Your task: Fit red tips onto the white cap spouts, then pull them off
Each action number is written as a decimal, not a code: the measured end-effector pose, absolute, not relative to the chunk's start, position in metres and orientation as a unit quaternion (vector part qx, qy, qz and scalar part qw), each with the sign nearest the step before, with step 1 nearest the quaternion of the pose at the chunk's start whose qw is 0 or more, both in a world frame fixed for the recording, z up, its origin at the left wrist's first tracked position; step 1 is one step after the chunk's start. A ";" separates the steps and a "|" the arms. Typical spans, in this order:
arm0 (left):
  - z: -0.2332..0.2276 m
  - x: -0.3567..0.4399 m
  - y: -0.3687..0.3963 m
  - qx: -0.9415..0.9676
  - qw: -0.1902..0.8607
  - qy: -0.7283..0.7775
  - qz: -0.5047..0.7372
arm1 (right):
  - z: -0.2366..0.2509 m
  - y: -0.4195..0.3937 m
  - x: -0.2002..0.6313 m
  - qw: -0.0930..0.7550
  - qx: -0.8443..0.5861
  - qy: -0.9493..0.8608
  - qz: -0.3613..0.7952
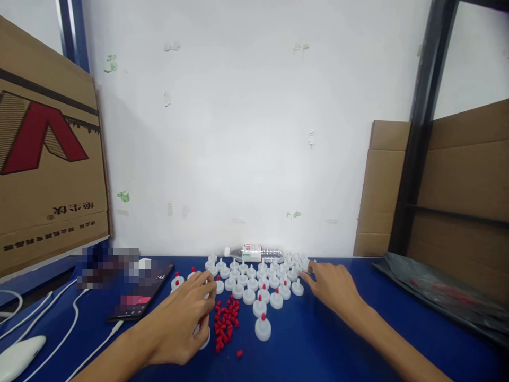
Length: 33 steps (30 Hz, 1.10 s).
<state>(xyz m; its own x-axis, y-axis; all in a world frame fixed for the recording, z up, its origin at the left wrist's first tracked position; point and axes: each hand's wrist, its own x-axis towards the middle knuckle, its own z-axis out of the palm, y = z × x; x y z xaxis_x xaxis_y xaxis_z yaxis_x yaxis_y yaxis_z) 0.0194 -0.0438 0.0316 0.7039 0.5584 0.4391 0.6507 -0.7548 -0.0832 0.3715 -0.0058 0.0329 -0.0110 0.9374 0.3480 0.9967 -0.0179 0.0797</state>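
Observation:
My left hand [181, 315] is closed, its fingers curled down around a white nozzle cap [204, 339] that is mostly hidden beneath it. Just right of it lies a loose pile of small red tips [225, 321], with one red tip [239, 353] apart. My right hand [334, 286] reaches in at the right edge of a cluster of white nozzle caps [249, 296]; thumb and forefinger are apart, beside the outermost caps. Several caps in front, such as the nearest white cap [263, 329], carry a red tip on the nozzle. More red-tipped caps [177, 280] stand behind my left hand.
A clear plastic bottle [254, 253] lies behind the caps against the white wall. On the left are a phone [149, 292], white cables [75, 313], a white device [22, 355] and a large carton [51, 148]. A dark plastic bag [445, 297] lies at right.

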 end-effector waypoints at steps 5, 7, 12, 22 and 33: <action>0.035 0.026 -0.051 -0.919 0.072 -0.330 -0.204 | 0.023 -0.004 0.372 0.060 -0.701 -0.701 -0.117; 0.038 0.034 -0.059 -0.923 0.029 -0.312 -0.223 | 0.023 -0.005 0.371 0.055 -0.701 -0.702 -0.109; 0.027 0.052 -0.070 -0.936 -0.033 -0.275 -0.219 | 0.024 -0.006 0.370 0.050 -0.698 -0.708 -0.097; 0.025 0.055 -0.070 -0.940 -0.043 -0.281 -0.188 | 0.025 -0.012 0.365 0.059 -0.679 -0.729 -0.063; 0.017 0.058 -0.066 -0.933 -0.030 -0.267 -0.241 | 0.024 -0.018 0.360 0.076 -0.651 -0.755 -0.025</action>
<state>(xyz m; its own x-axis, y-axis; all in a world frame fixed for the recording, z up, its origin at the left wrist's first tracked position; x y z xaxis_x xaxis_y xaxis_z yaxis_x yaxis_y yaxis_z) 0.0582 -0.0663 0.0167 0.7420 0.5118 0.4331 0.4833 -0.8560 0.1834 0.3596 -0.0175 0.0240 -0.1402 0.9790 0.1482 0.9867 0.1505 -0.0611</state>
